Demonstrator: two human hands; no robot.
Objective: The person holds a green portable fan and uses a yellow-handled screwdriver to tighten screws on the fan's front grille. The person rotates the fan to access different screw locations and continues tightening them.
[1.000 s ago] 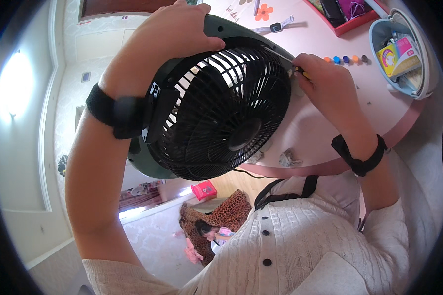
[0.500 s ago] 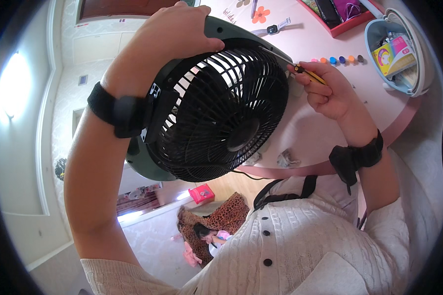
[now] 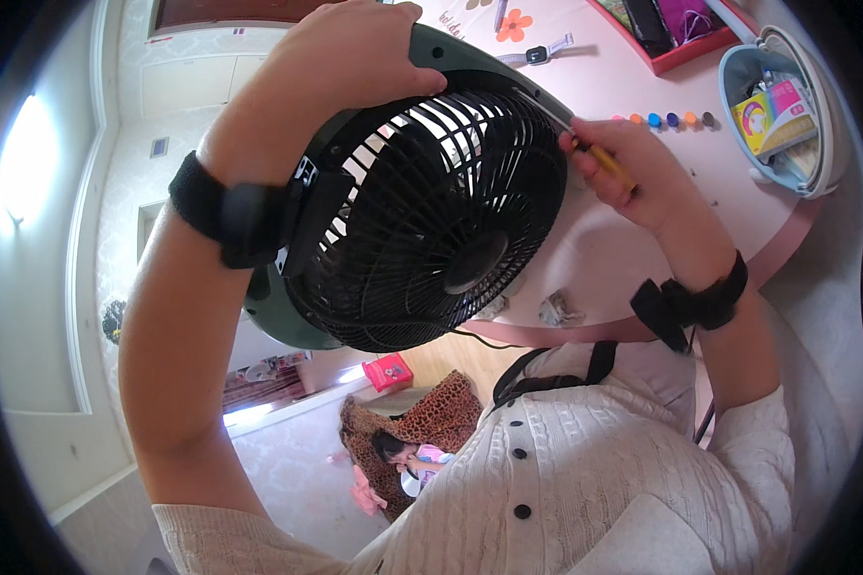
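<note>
A fan with a black round grille (image 3: 431, 211) and a dark green frame (image 3: 451, 53) stands tilted over the pink table, its grille facing me. My left hand (image 3: 360, 57) grips the frame's upper edge, thumb on the near side and fingers over the far side. A screwdriver with a yellow and black handle (image 3: 609, 168) is in my right hand (image 3: 633, 168), fingers closed round it. Its thin metal shaft points up and left to the frame beside the grille's rim. Whether the tip sits in a screw I cannot tell.
On the pink table (image 3: 623, 259) lie a watch (image 3: 539, 55), a row of small coloured caps (image 3: 673, 120) and a crumpled wad (image 3: 558, 309). A red tray (image 3: 662, 62) and a blue-white basket (image 3: 738, 77) stand at the right. A person (image 3: 417, 455) is on the floor below, by a leopard-print blanket (image 3: 441, 412).
My right hand has turned round the screwdriver, its fingers now wrapped further over the handle. The left hand stays on the fan's frame. The whole view has shifted slightly.
</note>
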